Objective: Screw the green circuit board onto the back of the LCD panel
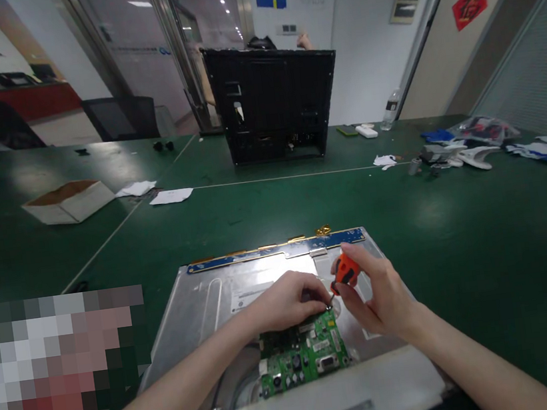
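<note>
My right hand (383, 291) grips a short orange-and-black screwdriver (345, 271), its shaft slanting down to the corner of a green circuit board (303, 352). At that same corner the fingertips of my left hand (293, 298) are pinched together by the screwdriver's tip. Whatever they hold is too small to make out. The board lies on the silver metal back of a display panel (191, 310), which rests flat on the table. Along the panel's far edge runs a blue circuit strip (279, 251). My left hand covers part of the board's upper edge.
A grey cable (233, 398) runs beside the board. Across the green table (254, 214) stands a black monitor back cover (274, 100), a person's hand behind it. An open box (69, 203) sits left; bags and gloves (467, 146) lie right, near a bottle (390, 109). The lower left is pixelated.
</note>
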